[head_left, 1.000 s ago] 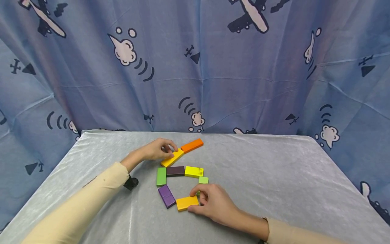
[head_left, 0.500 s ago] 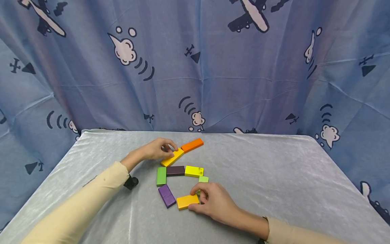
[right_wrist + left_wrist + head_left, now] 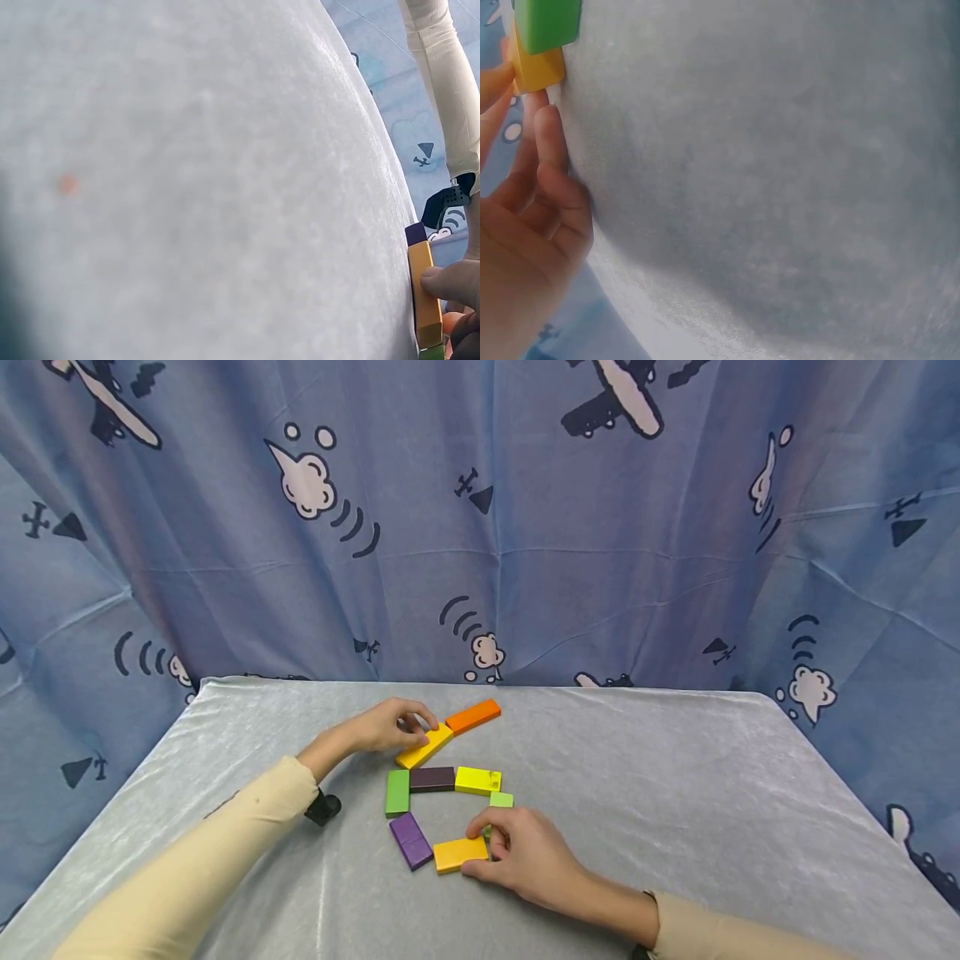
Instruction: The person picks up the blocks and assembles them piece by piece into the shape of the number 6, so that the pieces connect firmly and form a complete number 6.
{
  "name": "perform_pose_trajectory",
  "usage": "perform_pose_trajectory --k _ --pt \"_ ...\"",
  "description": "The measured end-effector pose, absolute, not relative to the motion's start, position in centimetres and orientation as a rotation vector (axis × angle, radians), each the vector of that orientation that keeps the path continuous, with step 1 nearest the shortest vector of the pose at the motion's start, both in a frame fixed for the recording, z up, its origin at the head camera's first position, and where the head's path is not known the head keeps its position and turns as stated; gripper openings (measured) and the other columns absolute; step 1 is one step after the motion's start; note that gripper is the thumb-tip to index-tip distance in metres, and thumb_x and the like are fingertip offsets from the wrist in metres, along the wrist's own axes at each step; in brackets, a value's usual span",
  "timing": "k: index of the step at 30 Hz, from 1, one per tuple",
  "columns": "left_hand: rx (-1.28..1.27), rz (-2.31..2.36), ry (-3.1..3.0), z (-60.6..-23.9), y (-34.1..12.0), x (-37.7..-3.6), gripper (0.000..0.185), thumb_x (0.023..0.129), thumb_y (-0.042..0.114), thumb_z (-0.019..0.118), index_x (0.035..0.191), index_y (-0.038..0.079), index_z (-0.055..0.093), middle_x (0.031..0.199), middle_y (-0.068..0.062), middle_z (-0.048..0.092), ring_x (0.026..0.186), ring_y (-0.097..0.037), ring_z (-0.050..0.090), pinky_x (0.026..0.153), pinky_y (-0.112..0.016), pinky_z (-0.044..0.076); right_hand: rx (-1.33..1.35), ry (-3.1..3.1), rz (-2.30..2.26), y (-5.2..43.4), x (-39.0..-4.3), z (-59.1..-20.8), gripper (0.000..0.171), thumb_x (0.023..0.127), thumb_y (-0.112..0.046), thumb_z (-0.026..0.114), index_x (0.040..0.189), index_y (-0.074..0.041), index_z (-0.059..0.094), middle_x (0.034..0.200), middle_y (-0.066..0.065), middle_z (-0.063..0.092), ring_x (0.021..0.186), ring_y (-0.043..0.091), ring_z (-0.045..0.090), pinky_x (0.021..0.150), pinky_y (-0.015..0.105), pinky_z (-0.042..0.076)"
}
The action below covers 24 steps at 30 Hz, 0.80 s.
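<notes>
My left hand (image 3: pixel 386 727) pinches a yellow-orange block (image 3: pixel 424 747) between thumb and fingers at the back of the table. One end of it meets an orange block (image 3: pixel 473 717). Nearer the front, my right hand (image 3: pixel 528 857) grips a second yellow-orange block (image 3: pixel 456 855) by its right end, thumb on the near side. That block's left end lies against or very close to a purple block (image 3: pixel 411 841). A light green block (image 3: pixel 501 800) is partly hidden behind the right hand. In the right wrist view, the right thumb (image 3: pixel 454 282) presses the block's side.
A green block (image 3: pixel 397 793), a dark brown block (image 3: pixel 432 779) and a bright yellow block (image 3: pixel 477 781) form the rest of a loose ring with the purple one. Grey cloth (image 3: pixel 660 827) covers the table. A blue patterned curtain (image 3: pixel 622 568) hangs behind it.
My right hand has shifted very slightly left with its yellow-orange block over the last half second, towards the purple block. The left hand has kept its place.
</notes>
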<state>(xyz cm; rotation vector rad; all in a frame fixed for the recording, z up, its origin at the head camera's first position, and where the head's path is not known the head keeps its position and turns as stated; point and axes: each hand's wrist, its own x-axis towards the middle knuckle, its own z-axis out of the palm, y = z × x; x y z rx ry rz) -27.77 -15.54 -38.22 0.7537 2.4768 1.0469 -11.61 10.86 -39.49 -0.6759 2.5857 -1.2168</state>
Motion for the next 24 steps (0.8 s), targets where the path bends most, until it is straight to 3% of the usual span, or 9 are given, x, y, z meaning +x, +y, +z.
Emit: perform_pose_trajectory --k 24 --pt "0.780 1.073 2.463 -38.15 -15.61 -27.58 0.021 0.098 0.002 0.067 0.118 0.003 0.070 0.100 -0.007 0.068 0.085 -0.020 0.061 0.081 -0.034 0.053 -0.699 2.558 -1.248 10.93 -11.65 -39.51 0.025 0.081 -0.023 0.089 0.098 -0.016 0.072 0.056 -0.012 0.045 0.050 0.002 0.038 0.051 0.021 0.034"
